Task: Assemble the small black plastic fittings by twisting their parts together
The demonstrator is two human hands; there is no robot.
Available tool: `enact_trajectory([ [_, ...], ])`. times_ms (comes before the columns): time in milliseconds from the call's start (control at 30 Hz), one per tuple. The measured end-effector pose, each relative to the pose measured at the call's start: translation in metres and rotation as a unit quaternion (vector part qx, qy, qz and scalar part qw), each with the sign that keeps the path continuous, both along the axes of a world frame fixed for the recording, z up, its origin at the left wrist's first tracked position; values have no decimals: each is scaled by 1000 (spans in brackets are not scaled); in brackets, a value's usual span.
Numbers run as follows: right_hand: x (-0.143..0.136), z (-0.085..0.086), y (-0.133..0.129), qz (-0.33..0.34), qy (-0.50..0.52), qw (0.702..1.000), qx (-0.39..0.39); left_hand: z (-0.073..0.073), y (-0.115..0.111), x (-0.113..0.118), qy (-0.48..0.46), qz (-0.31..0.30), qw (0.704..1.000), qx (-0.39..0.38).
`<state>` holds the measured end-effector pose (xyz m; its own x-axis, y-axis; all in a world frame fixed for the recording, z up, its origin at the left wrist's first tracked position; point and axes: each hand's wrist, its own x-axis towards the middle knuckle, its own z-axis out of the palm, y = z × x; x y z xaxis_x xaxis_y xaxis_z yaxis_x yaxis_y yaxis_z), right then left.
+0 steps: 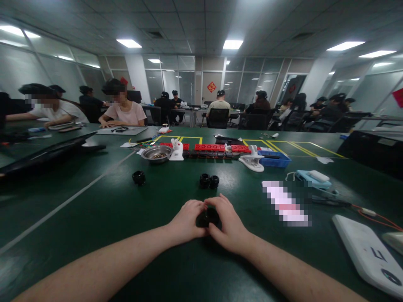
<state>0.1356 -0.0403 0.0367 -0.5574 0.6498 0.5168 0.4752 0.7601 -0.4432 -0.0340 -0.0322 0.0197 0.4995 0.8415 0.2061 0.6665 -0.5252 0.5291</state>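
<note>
Near the front middle of the green table, my left hand and my right hand meet around a glossy black round part. My fingers curl about it from both sides and hide much of its outline. Just beyond my hands, two similar black ring-like parts stand side by side. Another black ring-like part sits farther left.
Across the middle stand a metal bowl with small bits inside, a row of red blocks, white stands and a blue tray. A white device lies at right. Co-workers sit beyond.
</note>
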Motion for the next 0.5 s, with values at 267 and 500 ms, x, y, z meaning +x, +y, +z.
enact_trajectory([
  [267, -4, -5, 1, -79, -2, 997, 26, -5, 2, -1, -5, 3, 1000, 12],
  [500, -4, 0, -4, 17, 7, 1000, 26, -6, 2, -1, -8, 6, 1000, 11],
])
